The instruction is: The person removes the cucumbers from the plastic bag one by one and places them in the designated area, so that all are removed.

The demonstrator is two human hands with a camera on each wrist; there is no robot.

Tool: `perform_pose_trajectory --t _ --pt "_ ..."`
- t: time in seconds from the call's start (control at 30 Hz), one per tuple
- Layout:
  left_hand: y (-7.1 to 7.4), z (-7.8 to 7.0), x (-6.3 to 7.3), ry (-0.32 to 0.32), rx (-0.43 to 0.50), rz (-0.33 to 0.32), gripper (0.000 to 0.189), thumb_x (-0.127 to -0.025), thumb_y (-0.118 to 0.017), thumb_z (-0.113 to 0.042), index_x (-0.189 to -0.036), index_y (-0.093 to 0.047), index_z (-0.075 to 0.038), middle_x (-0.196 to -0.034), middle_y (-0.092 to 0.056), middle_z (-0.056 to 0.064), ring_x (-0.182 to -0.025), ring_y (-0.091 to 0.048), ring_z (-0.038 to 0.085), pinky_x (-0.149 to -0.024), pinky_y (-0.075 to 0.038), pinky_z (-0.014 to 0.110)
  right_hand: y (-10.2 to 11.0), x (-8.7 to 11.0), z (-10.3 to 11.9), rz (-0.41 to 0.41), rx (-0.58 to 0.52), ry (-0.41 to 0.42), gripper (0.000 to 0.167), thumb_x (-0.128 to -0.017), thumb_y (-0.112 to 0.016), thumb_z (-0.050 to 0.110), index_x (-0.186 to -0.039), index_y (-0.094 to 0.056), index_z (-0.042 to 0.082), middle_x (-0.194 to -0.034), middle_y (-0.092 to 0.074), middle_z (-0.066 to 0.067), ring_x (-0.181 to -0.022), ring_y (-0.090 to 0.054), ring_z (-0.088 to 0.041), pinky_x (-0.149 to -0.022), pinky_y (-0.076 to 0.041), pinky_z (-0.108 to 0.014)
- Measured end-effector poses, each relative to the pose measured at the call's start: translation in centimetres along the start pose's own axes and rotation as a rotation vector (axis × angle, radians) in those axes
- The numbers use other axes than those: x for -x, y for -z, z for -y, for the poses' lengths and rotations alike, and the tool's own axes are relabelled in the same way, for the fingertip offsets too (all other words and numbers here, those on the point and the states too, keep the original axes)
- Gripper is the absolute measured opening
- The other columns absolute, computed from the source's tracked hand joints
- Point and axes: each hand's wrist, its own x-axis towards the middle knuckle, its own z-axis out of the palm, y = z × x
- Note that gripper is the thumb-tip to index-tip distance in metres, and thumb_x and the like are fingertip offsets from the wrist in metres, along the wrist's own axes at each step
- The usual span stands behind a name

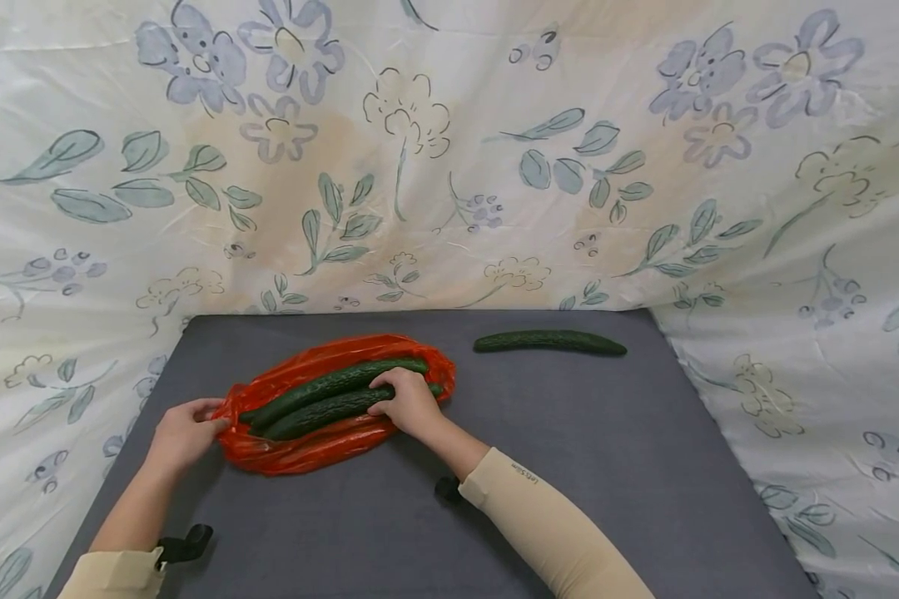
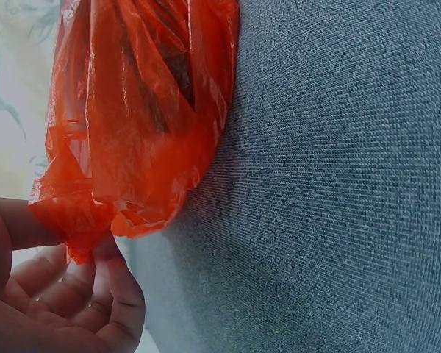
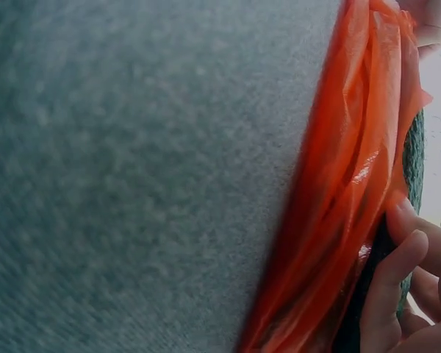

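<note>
A red plastic bag (image 1: 300, 462) lies on the table, its opening spread wide along the top. Two dark green cucumbers, a far one (image 1: 337, 380) and a near one (image 1: 322, 413), lie side by side in it. My left hand (image 1: 183, 428) pinches the gathered left end of the bag; the left wrist view shows the red film (image 2: 77, 220) between thumb and fingers. With thumb and fingers, my right hand (image 1: 410, 403) grips the near cucumber toward its right end. A third cucumber (image 1: 550, 341) lies outside the bag, at the table's back right.
The grey cloth-covered table (image 1: 569, 449) extends to the right of the bag. Flower-printed fabric (image 1: 449, 166) hangs behind the table and along both sides. Dark straps with small black devices (image 1: 187, 545) sit at the wrists.
</note>
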Motion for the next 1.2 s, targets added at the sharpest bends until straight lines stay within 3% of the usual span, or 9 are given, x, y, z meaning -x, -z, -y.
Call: perform_pose_trajectory --t 0.1,0.2,0.3,0.37,0.83,1.2 --pt "0.1 -0.1 0.1 -0.008 -0.004 -0.004 0.046 -0.099 -0.059 -0.018 -0.136 -0.054 0.009 -0.115 -0.063 0.028 -0.095 -0.06 0.032 -0.067 -0.047 0.031 0.3 0.0 0.1 -0.001 -0.025 -0.003 0.035 -0.084 -0.083 0.022 -0.118 -0.074 0.02 -0.132 -0.065 -0.002 -0.121 -0.061 -0.022 -0.096 -0.054 -0.037" --pt "0.1 -0.1 0.1 -0.012 -0.004 -0.002 0.047 -0.099 -0.059 -0.018 -0.136 -0.053 0.01 -0.115 -0.063 0.028 -0.094 -0.059 0.032 -0.067 -0.047 0.031 0.6 0.0 0.3 0.008 -0.07 -0.023 0.036 -0.084 -0.082 0.022 -0.119 -0.073 0.02 -0.134 -0.064 -0.004 -0.092 -0.07 -0.019 -0.076 -0.058 -0.033" --pt "0.2 -0.1 0.1 -0.011 -0.005 0.004 0.047 -0.099 -0.059 -0.017 -0.136 -0.053 0.01 -0.114 -0.063 0.028 -0.094 -0.059 0.032 -0.067 -0.047 0.031 0.9 0.0 0.4 0.018 -0.112 -0.037 0.036 -0.085 -0.082 0.022 -0.12 -0.073 0.02 -0.136 -0.063 -0.006 -0.06 -0.064 -0.016 -0.056 -0.052 -0.028" --pt "0.2 -0.1 0.1 -0.011 -0.008 0.003 0.047 -0.099 -0.059 -0.017 -0.136 -0.053 0.01 -0.114 -0.063 0.028 -0.093 -0.059 0.032 -0.067 -0.047 0.031 1.1 0.0 0.5 0.015 -0.128 -0.038 0.037 -0.085 -0.081 0.021 -0.12 -0.073 0.019 -0.138 -0.062 -0.007 -0.052 -0.06 -0.015 -0.051 -0.05 -0.027" --pt "0.3 -0.1 -0.2 0.003 -0.014 0.003 0.048 -0.099 -0.06 -0.02 -0.137 -0.053 0.009 -0.117 -0.063 0.029 -0.097 -0.058 0.033 -0.068 -0.047 0.031 2.3 -0.4 0.7 -0.05 -0.121 -0.034 0.035 -0.084 -0.081 0.021 -0.118 -0.074 0.019 -0.138 -0.063 -0.005 -0.05 -0.061 -0.013 -0.053 -0.051 -0.025" --pt "0.4 0.1 -0.3 0.003 -0.006 0.008 0.049 -0.1 -0.059 -0.02 -0.138 -0.052 0.009 -0.12 -0.06 0.031 -0.099 -0.057 0.035 -0.069 -0.047 0.03 4.1 -0.3 1.5 -0.042 -0.177 -0.049 0.038 -0.084 -0.081 0.02 -0.121 -0.073 0.021 -0.138 -0.061 -0.003 -0.063 -0.069 -0.031 -0.053 -0.052 -0.03"
